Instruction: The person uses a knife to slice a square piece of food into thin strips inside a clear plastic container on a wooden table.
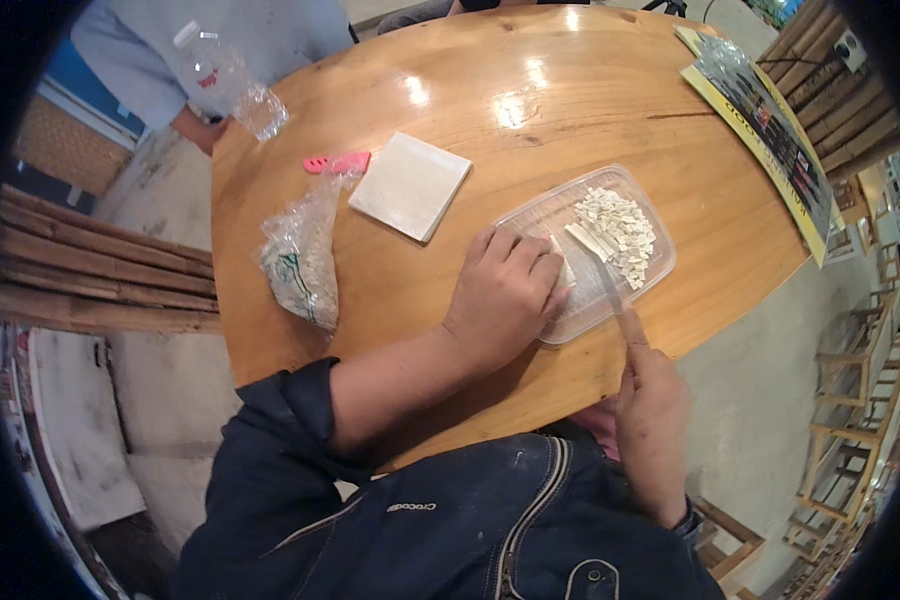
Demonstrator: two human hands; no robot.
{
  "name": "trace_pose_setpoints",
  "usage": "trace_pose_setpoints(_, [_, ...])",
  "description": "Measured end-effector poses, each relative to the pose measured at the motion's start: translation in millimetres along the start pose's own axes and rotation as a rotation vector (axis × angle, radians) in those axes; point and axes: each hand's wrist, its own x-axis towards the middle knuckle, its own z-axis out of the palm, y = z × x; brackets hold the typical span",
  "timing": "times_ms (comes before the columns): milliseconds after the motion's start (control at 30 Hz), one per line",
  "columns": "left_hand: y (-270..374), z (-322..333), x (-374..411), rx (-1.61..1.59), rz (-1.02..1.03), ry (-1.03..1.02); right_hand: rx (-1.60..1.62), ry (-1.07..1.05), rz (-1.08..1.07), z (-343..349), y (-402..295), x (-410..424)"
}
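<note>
A clear plastic food container (589,309) lies on the table in front of me. My left hand (504,294) bends over its left side, its fingers pressing a pale flat strip (568,264) that it partly hides. In my right hand (651,409) is a knife (610,283), the index finger stretched along its back. The blade reaches over the container's near rim, its tip close to a few narrow off-white strips (589,241). Beyond the strips is a heap of small cut off-white pieces (628,229).
On the wooden table (435,75) are a stack of square white sheets (411,185), a pink-handled tool (337,163), and a plastic bag of pale pieces (300,277). A bottle (261,111) stands near another person (270,37) across the table. Printed boards (769,135) lie at right.
</note>
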Motion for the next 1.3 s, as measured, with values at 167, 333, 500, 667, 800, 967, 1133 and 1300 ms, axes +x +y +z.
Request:
trace_pose_setpoints(167, [-2, 6, 3, 0.027, 0.024, 0.011, 0.011, 0.133, -0.159, 13, 7, 10])
trace_pose_setpoints(333, [-1, 3, 3, 0.02, 0.031, 0.016, 0.027, 0.087, -0.162, 14, -3, 17])
trace_pose_setpoints(500, [0, 0, 4, 0.018, 0.037, -0.005, 0.017, 0.055, -0.181, 20, -2, 24])
trace_pose_setpoints(667, [-1, 0, 4, 0.008, 0.035, -0.015, 0.008, 0.008, -0.162, 20, -5, 27])
trace_pose_setpoints(800, [-1, -1, 4, 0.023, 0.05, -0.028, -0.066, 0.031, -0.156, 23, -10, 26])
trace_pose_setpoints(967, [3, -4, 7, 0.078, 0.074, -0.06, -0.19, 0.121, -0.14, 34, -21, 23])
trace_pose_setpoints(1133, [3, -4, 6, 0.112, 0.08, -0.083, -0.187, 0.114, -0.123, 40, -19, 19])
trace_pose_setpoints(1300, [6, -3, 5, 0.104, 0.066, -0.096, -0.118, 0.076, -0.111, 29, -20, 9])
